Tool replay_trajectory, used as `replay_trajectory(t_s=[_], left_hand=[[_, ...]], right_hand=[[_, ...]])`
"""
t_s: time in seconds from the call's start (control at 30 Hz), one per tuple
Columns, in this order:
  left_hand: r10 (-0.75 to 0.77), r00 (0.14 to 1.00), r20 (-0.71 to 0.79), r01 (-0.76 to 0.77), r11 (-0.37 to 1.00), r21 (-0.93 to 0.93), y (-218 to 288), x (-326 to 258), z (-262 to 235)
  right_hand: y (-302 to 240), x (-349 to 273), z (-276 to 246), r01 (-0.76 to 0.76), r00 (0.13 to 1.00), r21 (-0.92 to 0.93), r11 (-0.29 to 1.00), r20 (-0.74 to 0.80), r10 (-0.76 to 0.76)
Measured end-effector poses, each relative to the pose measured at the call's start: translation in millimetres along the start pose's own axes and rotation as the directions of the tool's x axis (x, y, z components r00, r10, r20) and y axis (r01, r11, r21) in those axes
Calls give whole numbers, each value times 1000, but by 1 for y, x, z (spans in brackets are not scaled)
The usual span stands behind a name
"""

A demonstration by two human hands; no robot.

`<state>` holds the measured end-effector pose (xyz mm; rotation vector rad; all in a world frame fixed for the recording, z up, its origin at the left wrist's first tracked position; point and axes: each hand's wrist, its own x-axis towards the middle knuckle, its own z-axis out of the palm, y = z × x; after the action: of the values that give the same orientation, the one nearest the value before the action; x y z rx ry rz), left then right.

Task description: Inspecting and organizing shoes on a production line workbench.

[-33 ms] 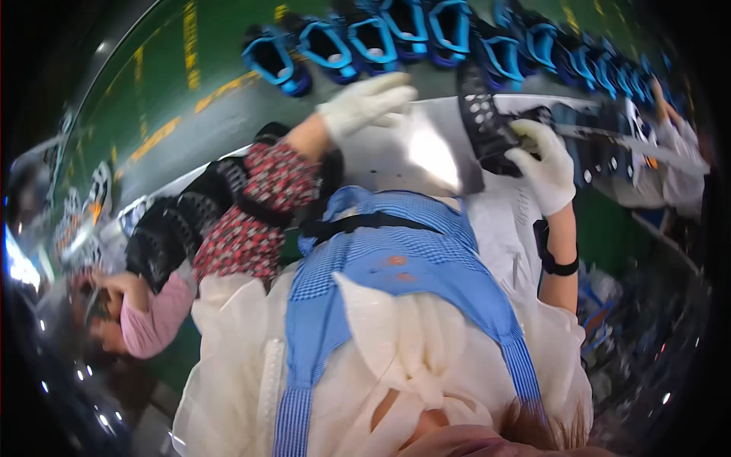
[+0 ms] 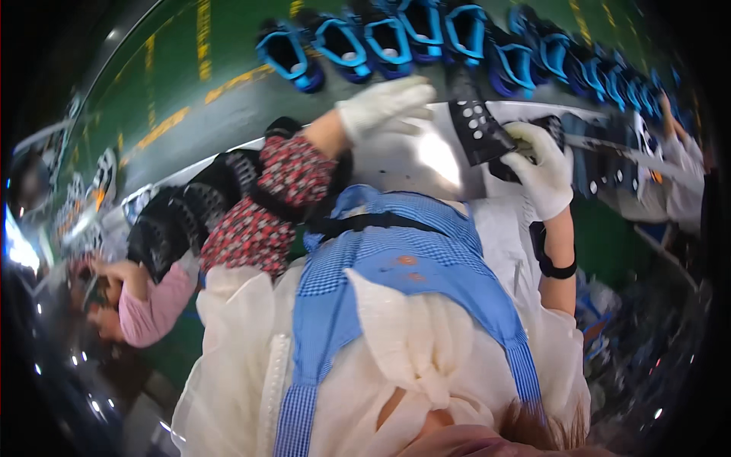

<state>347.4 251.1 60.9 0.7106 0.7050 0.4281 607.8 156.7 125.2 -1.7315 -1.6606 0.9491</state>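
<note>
My right hand (image 2: 544, 169), in a white glove, is closed with thumb and fingers on the lower right end of a black shoe upper piece (image 2: 477, 126) dotted with rows of pale round holes. The piece stands up at a slant over the grey work surface (image 2: 388, 164). To its left my left hand (image 2: 387, 105), also gloved in white, hovers over the far edge of that surface. Its fingers are stretched out toward the piece, apart from it, and hold nothing. Another dark part (image 2: 550, 129) shows just behind my right hand.
Black shoes with bright blue collars (image 2: 396, 46) stand in a row along the far side. Several black shoe parts (image 2: 179, 217) lie at the left beside a co-worker's pink sleeve (image 2: 156, 308). More dark pieces (image 2: 601, 156) lie right of my hand, near another person (image 2: 678, 175).
The black upper piece has swung to a steeper slant, showing its holes more plainly. My left hand has shifted slightly right, with its fingers still stretched out.
</note>
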Motion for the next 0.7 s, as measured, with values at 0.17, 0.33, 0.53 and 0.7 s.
replay_trajectory(t_s=[0.17, 0.33, 0.53, 0.7], left_hand=[[2, 999, 43, 12, 948, -319, -3, -11, 0], [106, 992, -74, -121, 961, -247, 7, -33, -31], [288, 951, -114, -306, 932, -197, 8, -33, -49], [166, 953, -254, -173, 985, -7, 19, -30, -68]], right_hand=[[-40, 33, 46, -84, 976, 243, 966, 214, 31], [-64, 54, 85, -100, 956, 181, 978, 290, 45], [-80, 83, 113, -42, 975, -136, 990, 213, 70], [-64, 119, 133, 34, 937, -420, 907, 328, 117]])
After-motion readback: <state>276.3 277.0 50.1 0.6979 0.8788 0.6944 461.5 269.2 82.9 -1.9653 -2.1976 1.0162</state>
